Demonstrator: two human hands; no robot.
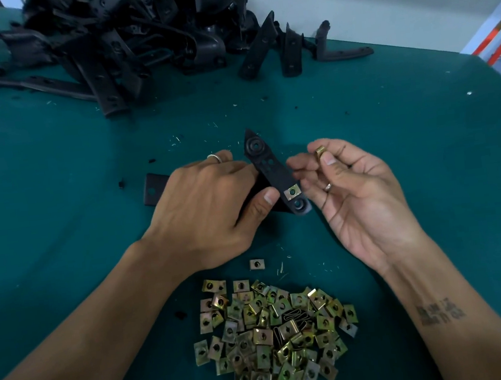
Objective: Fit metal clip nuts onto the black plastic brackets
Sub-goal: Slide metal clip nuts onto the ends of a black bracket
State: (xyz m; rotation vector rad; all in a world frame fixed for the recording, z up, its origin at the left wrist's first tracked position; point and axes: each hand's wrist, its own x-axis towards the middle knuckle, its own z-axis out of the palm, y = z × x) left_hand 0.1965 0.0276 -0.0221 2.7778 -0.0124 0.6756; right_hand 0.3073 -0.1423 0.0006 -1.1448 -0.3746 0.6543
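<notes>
left hand [210, 200] palm-down, gripping bracket [272, 172] — one nut [292, 192] fitted | right hand [354, 191] palm-up, pinching loose nut [320, 152]

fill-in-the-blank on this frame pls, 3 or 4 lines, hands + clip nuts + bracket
1. The black bracket is held by the ____ hand.
2. The right hand pinches one loose ____.
3. The bracket already carries ____ fitted clip nut near its lower end.
4. The pile of clip nuts lies on the ____ table cover, nearest the camera.

Missing words: left; clip nut; one; green
</notes>
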